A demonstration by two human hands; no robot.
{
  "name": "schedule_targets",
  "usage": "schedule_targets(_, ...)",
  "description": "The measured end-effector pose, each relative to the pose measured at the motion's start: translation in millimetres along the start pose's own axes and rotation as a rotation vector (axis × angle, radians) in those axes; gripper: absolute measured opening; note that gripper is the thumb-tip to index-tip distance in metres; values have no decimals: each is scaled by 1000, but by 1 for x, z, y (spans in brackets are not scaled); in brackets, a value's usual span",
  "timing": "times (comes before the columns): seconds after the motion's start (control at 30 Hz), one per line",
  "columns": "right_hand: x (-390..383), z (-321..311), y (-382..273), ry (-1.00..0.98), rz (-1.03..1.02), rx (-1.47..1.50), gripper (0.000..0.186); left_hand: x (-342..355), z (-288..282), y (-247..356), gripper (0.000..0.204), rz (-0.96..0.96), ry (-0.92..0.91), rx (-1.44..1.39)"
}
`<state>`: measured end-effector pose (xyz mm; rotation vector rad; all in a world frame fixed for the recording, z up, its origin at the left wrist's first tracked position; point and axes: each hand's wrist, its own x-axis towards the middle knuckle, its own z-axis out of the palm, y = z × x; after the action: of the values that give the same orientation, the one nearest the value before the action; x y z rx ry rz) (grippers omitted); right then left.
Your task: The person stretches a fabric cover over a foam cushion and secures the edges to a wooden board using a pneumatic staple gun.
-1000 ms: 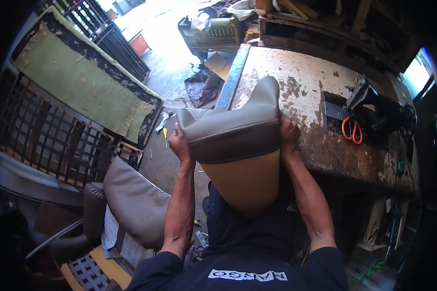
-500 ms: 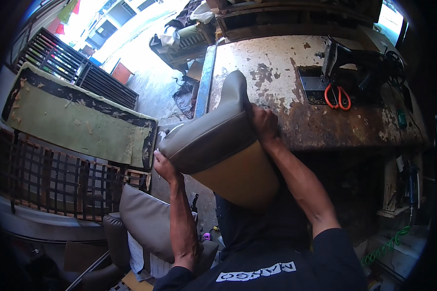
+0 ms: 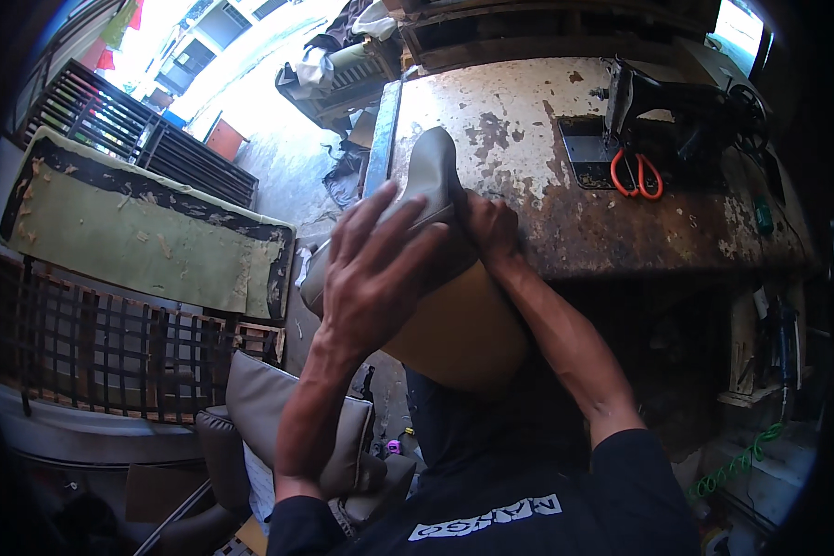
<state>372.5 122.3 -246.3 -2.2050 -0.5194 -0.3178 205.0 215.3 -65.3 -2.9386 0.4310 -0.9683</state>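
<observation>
In front of me is a cushion of tan foam (image 3: 468,334), partly covered by a grey-brown leatherette cover (image 3: 431,157) whose far end sticks up in a loose fold. My right hand (image 3: 491,227) is closed on the cover's edge at the right side, knuckles up. Over the middle of the cover is my left hand (image 3: 366,287), fingers spread and stretched out; whether the palm touches the cover I cannot tell. It hides much of the seam and the cover's near left part.
A worn worktable (image 3: 612,241) carries a black sewing machine (image 3: 676,116) and orange-handled scissors (image 3: 637,176). At the left stand a green padded panel (image 3: 148,222) and a webbed frame (image 3: 111,347). Grey cushions (image 3: 278,398) lie at lower left. A green coiled hose (image 3: 737,463) hangs at lower right.
My left hand has let go of the cover's left corner and moved up and right over the cover, fingers now spread. My right hand keeps its grip.
</observation>
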Motion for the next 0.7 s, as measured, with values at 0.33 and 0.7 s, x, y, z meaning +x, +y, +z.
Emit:
schedule_targets(0.33,-5,-31,6,-79,62,191,39,70,37,-8,15,388,-727,-166)
schedule_targets(0.7,-157,-476,356,374,624,-1287,57,83,61,-30,20,452,-976,-156)
